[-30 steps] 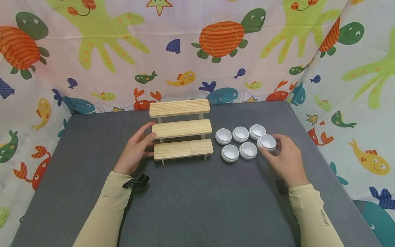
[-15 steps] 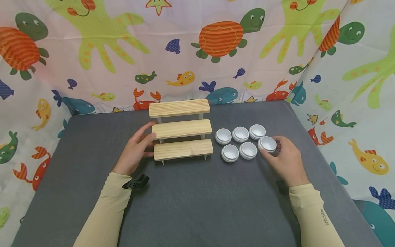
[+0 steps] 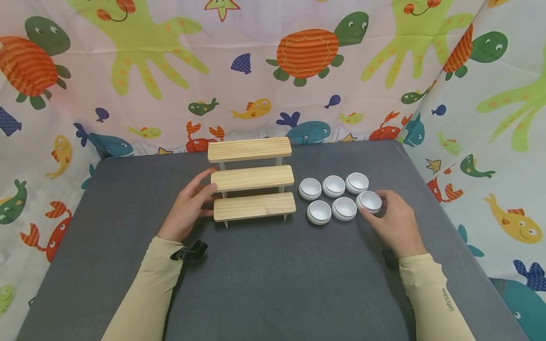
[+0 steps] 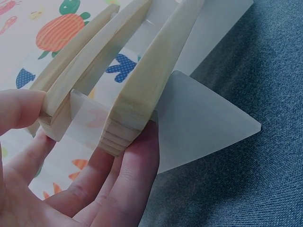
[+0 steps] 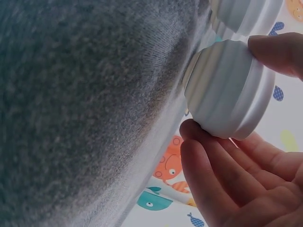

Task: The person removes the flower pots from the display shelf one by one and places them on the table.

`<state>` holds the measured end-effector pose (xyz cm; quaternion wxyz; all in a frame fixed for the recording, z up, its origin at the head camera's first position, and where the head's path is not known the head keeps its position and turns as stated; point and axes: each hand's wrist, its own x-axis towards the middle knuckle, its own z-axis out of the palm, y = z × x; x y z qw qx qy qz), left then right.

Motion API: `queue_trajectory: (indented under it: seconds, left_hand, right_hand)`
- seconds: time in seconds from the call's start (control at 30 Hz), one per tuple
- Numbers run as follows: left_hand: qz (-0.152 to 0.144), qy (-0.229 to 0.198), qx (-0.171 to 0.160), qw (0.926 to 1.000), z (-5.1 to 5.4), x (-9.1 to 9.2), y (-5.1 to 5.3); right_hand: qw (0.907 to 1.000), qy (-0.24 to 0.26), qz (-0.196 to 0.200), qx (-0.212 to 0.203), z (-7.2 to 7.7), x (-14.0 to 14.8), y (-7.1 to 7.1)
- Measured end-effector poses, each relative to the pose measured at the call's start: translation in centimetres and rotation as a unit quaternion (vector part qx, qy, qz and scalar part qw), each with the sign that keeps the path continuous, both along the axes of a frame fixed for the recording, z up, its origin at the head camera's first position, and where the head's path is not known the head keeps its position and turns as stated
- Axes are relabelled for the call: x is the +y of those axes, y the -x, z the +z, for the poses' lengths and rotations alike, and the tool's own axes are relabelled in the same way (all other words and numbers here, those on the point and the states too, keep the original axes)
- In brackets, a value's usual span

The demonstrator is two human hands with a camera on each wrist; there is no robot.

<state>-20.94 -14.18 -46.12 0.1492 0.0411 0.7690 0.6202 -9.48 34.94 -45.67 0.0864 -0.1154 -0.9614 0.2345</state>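
A three-tier wooden display stand (image 3: 256, 178) with pale boards and translucent side panels stands at the table's middle. My left hand (image 3: 186, 208) holds its left end. In the left wrist view, the thumb presses the middle board's end, while fingers lie under the lowest board (image 4: 142, 90). To the stand's right, my right hand (image 3: 396, 220) pinches a small stack of white bowls (image 3: 369, 201) between thumb and fingers. In the right wrist view, ridged sides of the held stack (image 5: 227, 90) suggest nested bowls; its base is at or near the cloth.
Several similar white bowl stacks (image 3: 319, 212) sit in two rows between the stand and my right hand. A dark grey cloth (image 3: 281, 279) covers the table. Behind and at both sides hangs a curtain (image 3: 256, 57) printed with sea animals.
My right hand has brought the held bowl stack slightly downward, towards the front, into line with the front row. My left hand and the display stand look unmoved.
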Motion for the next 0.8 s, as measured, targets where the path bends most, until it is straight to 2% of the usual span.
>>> queue_trajectory:
  seconds: [0.4, 0.8]
  left_hand:
    - [0.001, -0.003, -0.005, 1.0, -0.07, -0.08, -0.07]
    - [-0.001, -0.009, -0.005, 0.9999, -0.04, -0.08, 0.02]
  right_hand:
    - [0.9999, 0.004, -0.001, -0.015, -0.41, 0.07, 0.09]
    - [1.0, 0.005, 0.0, -0.008, -0.58, 0.21, -0.01]
